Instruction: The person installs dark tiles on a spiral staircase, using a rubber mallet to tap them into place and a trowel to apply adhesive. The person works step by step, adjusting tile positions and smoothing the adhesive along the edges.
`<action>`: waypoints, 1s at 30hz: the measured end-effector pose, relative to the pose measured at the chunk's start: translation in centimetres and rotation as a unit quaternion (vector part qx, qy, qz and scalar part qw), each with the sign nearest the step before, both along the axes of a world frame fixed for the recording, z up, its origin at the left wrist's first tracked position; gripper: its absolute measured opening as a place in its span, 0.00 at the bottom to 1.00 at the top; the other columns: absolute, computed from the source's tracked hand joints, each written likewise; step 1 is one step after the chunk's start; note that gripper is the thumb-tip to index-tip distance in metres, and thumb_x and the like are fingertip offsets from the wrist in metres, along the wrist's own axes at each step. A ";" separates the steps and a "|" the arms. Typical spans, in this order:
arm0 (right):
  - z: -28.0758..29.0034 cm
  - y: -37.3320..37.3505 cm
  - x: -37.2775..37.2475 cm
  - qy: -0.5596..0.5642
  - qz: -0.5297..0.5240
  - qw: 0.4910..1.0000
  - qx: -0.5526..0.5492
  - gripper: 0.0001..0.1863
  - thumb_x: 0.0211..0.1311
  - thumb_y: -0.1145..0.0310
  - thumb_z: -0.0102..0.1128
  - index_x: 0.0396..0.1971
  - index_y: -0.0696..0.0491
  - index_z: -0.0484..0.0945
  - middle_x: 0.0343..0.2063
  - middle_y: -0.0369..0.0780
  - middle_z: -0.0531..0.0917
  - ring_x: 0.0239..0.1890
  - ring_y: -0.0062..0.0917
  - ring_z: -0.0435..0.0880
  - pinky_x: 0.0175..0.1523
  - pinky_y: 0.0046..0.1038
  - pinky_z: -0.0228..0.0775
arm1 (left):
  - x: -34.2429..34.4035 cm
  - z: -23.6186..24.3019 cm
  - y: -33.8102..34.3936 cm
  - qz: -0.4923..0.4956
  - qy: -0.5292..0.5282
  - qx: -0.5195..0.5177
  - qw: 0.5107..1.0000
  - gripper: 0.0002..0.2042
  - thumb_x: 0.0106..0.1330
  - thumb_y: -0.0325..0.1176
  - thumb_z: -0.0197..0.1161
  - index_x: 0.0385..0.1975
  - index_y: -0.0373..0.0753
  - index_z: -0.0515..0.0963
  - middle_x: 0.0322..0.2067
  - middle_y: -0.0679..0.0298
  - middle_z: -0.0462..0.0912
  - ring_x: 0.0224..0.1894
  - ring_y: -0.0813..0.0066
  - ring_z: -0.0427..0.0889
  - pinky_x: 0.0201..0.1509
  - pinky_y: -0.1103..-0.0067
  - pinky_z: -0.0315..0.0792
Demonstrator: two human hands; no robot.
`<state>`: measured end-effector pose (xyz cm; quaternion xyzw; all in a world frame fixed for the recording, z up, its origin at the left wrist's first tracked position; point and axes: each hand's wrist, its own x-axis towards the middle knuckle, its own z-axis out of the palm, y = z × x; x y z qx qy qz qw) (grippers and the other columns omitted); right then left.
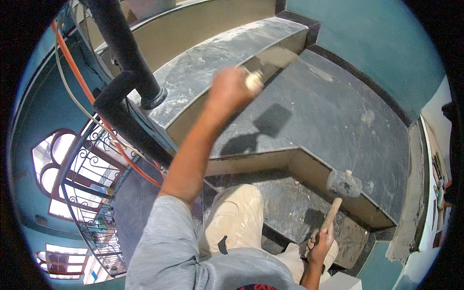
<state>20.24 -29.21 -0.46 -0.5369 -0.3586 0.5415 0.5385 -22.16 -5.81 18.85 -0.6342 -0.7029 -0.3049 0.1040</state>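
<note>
The left hand [231, 87] is closed around the pale handle of a broad flat metal trowel [270, 60], held over the dusty dark stone stair landing [333, 111]. The right hand [321, 245] grips the wooden-handled black rubber mallet [343, 184] above the beige stair riser [309, 171], the mallet's head well beyond the fist.

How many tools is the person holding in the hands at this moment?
2. The left hand holds up a trowel over the upper step. The right hand grips a rubber mallet by its wooden handle, low at the right. Others may be out of view.
</note>
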 end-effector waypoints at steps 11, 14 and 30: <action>-0.2 -1.0 0.7 0.032 0.050 0.998 0.015 0.34 0.75 0.60 0.57 0.74 0.56 0.57 0.21 0.30 0.69 0.17 0.10 0.64 0.18 0.16 0.56 | -11.5 5.7 2.3 0.189 0.071 -0.093 0.975 0.27 0.57 0.54 0.73 0.36 0.30 0.87 0.38 0.42 0.87 0.43 0.46 0.88 0.48 0.62 0.79; -0.2 -1.1 0.9 0.011 0.040 0.999 0.018 0.34 0.75 0.59 0.57 0.74 0.56 0.58 0.21 0.30 0.69 0.16 0.11 0.63 0.18 0.16 0.57 | -11.8 5.1 1.8 0.174 0.102 -0.114 0.973 0.30 0.55 0.59 0.71 0.37 0.31 0.87 0.39 0.42 0.87 0.44 0.46 0.88 0.49 0.62 0.79; 0.5 -0.8 0.7 -0.039 0.041 0.998 0.017 0.35 0.73 0.56 0.58 0.72 0.57 0.60 0.23 0.29 0.70 0.19 0.11 0.66 0.19 0.17 0.58 | 0.0 -17.8 -3.2 -0.162 0.072 -0.194 0.965 0.35 0.79 0.59 0.39 0.75 0.38 0.59 0.78 0.54 0.53 0.80 0.59 0.50 0.82 0.64 0.45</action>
